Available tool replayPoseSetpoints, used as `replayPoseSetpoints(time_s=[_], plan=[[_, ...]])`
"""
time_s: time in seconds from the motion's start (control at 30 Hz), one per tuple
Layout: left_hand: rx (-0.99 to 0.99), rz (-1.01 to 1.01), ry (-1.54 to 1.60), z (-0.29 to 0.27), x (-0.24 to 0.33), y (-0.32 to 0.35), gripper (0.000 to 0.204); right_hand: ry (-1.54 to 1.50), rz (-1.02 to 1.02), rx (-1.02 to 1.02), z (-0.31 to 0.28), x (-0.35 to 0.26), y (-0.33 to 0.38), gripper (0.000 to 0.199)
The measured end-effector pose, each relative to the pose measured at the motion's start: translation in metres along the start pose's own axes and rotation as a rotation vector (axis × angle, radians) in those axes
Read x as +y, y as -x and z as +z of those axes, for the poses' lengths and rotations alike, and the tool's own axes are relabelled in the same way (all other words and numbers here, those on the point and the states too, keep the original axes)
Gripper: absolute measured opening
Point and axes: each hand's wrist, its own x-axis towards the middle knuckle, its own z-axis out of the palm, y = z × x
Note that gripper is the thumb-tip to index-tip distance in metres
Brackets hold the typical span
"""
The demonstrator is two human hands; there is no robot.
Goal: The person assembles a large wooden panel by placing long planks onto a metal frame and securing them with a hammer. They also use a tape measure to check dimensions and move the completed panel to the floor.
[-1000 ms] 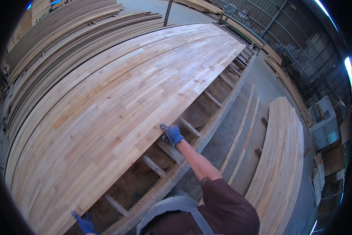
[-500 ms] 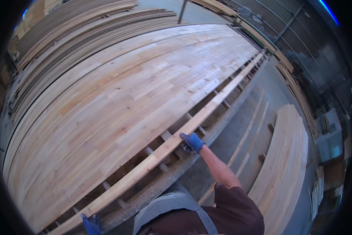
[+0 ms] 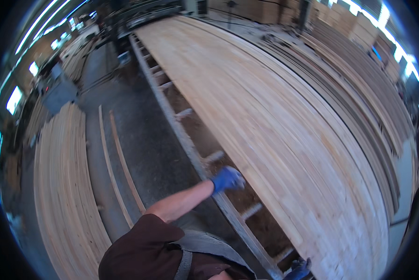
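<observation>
A long, wide layer of pale wooden strips [image 3: 265, 126] lies side by side on a frame with crossbars. My left hand [image 3: 226, 179], in a blue glove with a greyish palm, is beside the layer's near edge, over the gap between it and the frame's side rail [image 3: 183, 135]. Its fingers look bent but are smeared, so their grip does not show. At the bottom edge of the picture, my right hand [image 3: 299, 269], also blue-gloved, has its thumb up against the outermost wooden strip [image 3: 284, 228]; the other fingers are mostly hidden.
On the left, a stack of boards [image 3: 62, 186] lies low by the floor, with two loose strips [image 3: 118, 163] next to it. Long stacks of strips [image 3: 349, 107] run along the far right side. Machinery [image 3: 148, 16] stands at the layer's far end.
My view has swung left toward the other end of the layer. The single strip that lay apart over the crossbars, under both hands, now seems to lie against the layer.
</observation>
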Motion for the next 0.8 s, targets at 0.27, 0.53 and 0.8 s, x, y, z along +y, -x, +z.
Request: replayPoseSetpoints(time_s=[0.27,0.53,0.8], plan=[[0.228,0.603,-0.923,-0.077,0.064,0.180,0.033,0.403,-0.259,-0.833,0.390,-0.051,0.127,0.032],[0.477,0.445,-0.108,-0.388,0.148,0.258,0.033,0.651,-0.613,-1.433,0.698,-0.081,0.265,0.031],[1.312,0.037,0.256,-0.685,-0.059,0.397,0.032,0.545,-0.945,-1.575,1.005,-0.093,0.356,0.029]])
